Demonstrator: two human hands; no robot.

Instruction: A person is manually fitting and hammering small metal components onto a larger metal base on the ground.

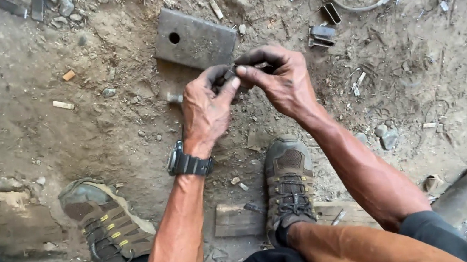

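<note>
Head view | left hand (204, 108) and right hand (278, 80) both pinch one small dark metal piece (230, 73) | drilled steel plate (193, 38) lies untouched just beyond | handling mid-way

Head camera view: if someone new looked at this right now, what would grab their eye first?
First, the left hand and right hand meeting at centre frame, pinching a small dark metal piece between their fingertips above the dirt ground. Just beyond them lies a grey metal plate with a round hole near one end. Below, two worn shoes are planted, the right shoe resting on a wooden board.
</note>
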